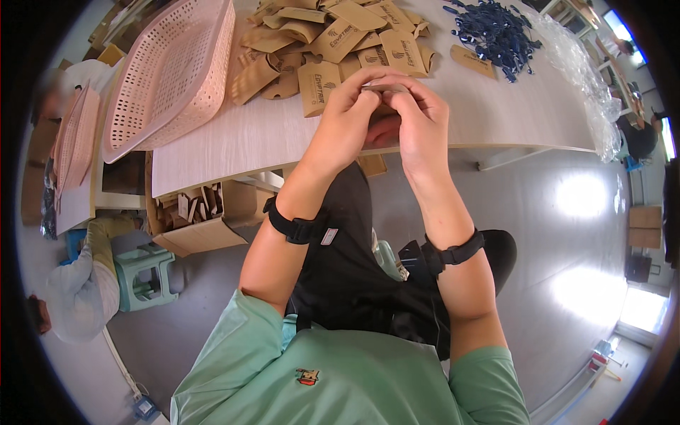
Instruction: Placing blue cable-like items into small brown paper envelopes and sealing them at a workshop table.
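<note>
Both hands meet just over the table's near edge. My left hand (345,126) pinches one end of a small brown kraft-paper box (387,88), seen nearly edge-on. The other end is gripped by the thumb and bent fingers of my right hand (426,127). Most of the box is hidden by my fingers. Right beyond my hands lies a heap of flat brown pillow boxes (338,41) with dark print. A single brown box (473,61) rests apart, beside a pile of dark blue corded items (496,32), too small to make out.
A pink perforated basket (113,134) stands on the table (212,159) at left. Clear plastic wrap (584,85) lies along the right end. Below are an open carton (198,237) with brown pieces and a green stool (145,276). Another person (81,297) sits at far left.
</note>
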Action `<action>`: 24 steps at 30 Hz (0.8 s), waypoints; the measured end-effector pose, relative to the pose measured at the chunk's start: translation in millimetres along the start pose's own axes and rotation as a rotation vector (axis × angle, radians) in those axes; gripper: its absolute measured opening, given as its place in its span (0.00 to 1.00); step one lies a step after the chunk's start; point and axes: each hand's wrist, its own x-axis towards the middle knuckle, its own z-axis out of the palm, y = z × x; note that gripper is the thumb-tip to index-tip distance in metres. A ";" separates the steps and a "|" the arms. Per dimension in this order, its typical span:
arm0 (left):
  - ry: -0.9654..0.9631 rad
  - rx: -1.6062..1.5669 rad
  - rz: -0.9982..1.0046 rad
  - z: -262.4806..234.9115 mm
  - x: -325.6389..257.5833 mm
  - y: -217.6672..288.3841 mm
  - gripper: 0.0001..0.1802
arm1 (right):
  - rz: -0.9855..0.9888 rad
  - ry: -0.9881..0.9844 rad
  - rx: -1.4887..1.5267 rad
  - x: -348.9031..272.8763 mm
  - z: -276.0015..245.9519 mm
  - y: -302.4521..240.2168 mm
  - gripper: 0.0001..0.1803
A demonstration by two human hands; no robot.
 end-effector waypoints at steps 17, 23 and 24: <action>-0.116 0.071 -0.032 -2.1 -15.1 1.5 0.21 | -0.130 -0.014 -0.089 -10.4 -18.3 -7.0 0.14; -0.156 0.241 -0.162 11.7 -58.8 37.3 0.17 | -0.654 -0.102 -0.771 -59.7 -27.6 -48.9 0.08; -0.134 0.197 -0.120 15.8 -65.2 36.9 0.15 | -0.654 -0.101 -0.772 -64.2 -26.8 -49.7 0.08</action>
